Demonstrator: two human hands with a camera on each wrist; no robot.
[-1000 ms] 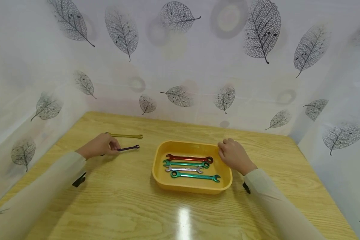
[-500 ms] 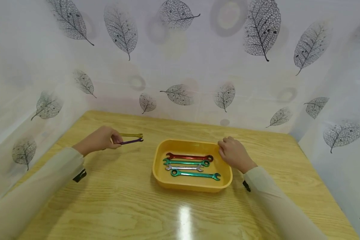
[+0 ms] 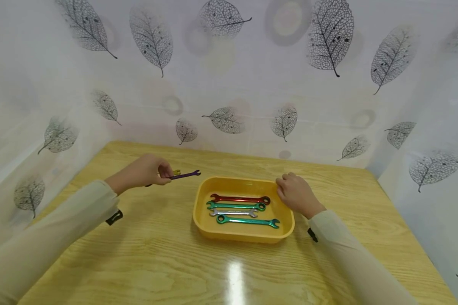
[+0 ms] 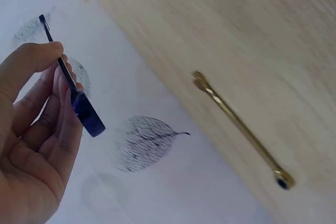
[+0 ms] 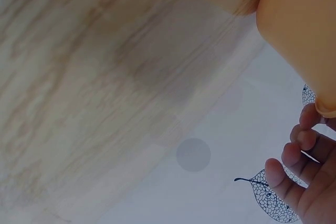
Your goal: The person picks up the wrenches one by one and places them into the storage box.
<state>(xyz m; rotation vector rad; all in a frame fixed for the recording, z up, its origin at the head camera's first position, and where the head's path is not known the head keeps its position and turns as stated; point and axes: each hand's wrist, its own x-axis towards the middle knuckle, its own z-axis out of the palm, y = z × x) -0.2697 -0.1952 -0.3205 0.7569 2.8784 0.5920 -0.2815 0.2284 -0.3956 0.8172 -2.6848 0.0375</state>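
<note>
Between thumb and fingers, my left hand pinches a purple wrench above the table, left of the yellow plastic bin. The left wrist view shows the wrench's dark ring end jutting below the fingers. A gold wrench lies on the table behind that hand, mostly hidden in the head view. My right hand grips the bin's right rim near its back corner. Inside the bin, a red wrench, a green wrench, a silver wrench and another green wrench lie roughly parallel.
The light wood table carries the bin near its middle. White cloth printed with grey leaves encloses the back and both sides, close to the table's edges.
My left hand has lifted the purple wrench and carried it right, past the gold wrench toward the bin. The right hand and the bin stay in place.
</note>
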